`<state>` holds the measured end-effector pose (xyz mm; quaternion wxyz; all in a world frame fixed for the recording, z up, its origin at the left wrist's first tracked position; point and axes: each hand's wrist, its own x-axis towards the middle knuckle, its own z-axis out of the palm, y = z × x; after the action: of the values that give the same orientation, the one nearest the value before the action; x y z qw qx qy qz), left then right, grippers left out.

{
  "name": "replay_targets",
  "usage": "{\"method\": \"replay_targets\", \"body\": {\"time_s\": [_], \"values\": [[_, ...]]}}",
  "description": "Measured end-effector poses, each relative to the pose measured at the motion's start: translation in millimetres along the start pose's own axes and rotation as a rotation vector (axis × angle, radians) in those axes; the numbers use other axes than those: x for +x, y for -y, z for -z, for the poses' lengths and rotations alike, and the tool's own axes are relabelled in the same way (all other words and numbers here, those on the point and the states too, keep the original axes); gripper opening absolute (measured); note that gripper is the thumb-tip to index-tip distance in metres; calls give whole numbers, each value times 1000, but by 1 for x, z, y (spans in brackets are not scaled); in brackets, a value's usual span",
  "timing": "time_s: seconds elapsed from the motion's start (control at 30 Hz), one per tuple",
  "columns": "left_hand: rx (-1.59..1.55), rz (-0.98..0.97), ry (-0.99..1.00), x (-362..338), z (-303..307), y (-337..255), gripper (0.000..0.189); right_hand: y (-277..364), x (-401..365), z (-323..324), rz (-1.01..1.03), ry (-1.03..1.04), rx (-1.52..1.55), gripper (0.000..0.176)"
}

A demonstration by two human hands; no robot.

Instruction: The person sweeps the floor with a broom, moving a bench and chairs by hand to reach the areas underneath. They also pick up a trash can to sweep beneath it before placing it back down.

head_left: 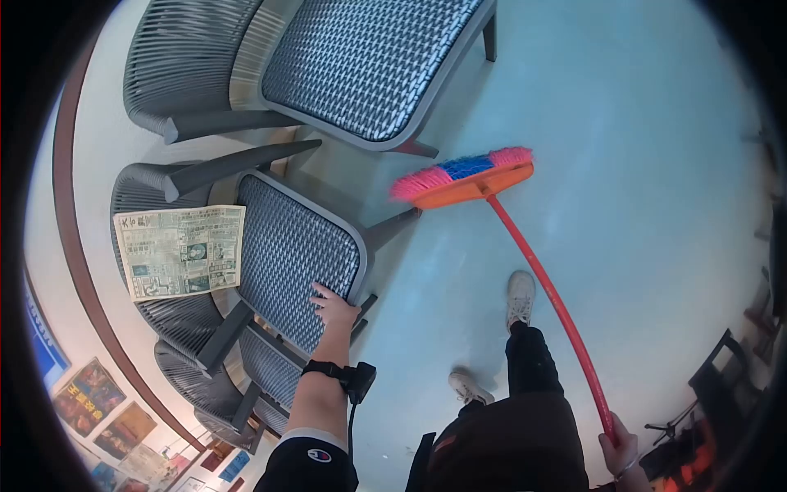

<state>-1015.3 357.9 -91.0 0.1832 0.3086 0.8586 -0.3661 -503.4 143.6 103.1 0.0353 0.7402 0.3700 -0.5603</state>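
Note:
My left hand [334, 310] is at the front edge of a grey woven chair seat [303, 238], its fingers spread and nothing held in them. A black device is strapped round the left wrist. My right hand [620, 447], at the lower right, is wrapped round the red handle of a broom [557, 303]. The broom's orange head, with pink and blue bristles [467, 168], rests near the chair legs. A printed newspaper sheet [182, 252] leans against the backrest of the same chair.
Another grey woven chair [369, 66] stands at the top, and more chairs [270, 369] line the wall below. Posters [90, 396] hang at the lower left. My shoes [520, 297] are on the pale floor. Dark furniture [725, 365] stands at the right.

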Motion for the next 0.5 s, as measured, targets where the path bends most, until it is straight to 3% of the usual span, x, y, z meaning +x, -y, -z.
{"method": "replay_targets", "body": {"time_s": [0.1,0.23,0.3,0.43,0.5], "values": [[-22,15,12,-5,3,0,117,2,-5,-1,91,-49,-73,48],[-16,24,5,-3,4,0,117,27,-8,11,-10,67,-55,47],[-47,12,2,-4,5,0,116,36,-17,15,174,110,-28,41],[-62,13,2,3,-1,3,114,91,6,13,-28,332,11,45],[-43,16,-11,5,-3,3,111,106,40,-7,252,246,-125,45]]}}
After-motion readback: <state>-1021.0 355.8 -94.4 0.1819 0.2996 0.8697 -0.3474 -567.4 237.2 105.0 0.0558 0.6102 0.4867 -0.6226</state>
